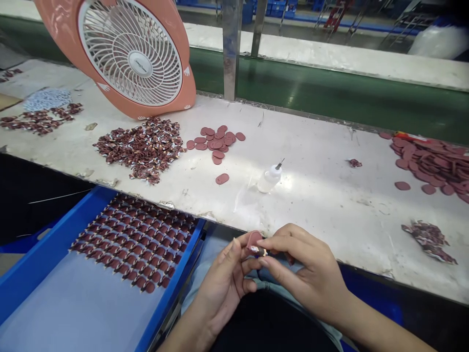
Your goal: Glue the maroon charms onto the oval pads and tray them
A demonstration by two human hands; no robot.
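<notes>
Over my lap, just off the table's front edge, my left hand (229,274) pinches a reddish-brown oval disc (254,239) between thumb and fingers. My right hand (306,259) meets it from the right, thumb and fingertips closed on a small dark brown piece with white and tan parts (258,251). That piece lies against the disc's lower edge; whether the two are joined I cannot tell. Beyond my hands, a white squeeze bottle with a needle tip (269,179) stands on the table. A single oval disc (222,179) lies to its left.
A blue tray (182,274) at lower left holds rows of assembled pieces. On the white table (315,195) are a heap of small brown pieces (142,146), loose discs (218,141), a larger disc pile (432,164) and scraps (428,239). An orange fan (141,63) stands behind.
</notes>
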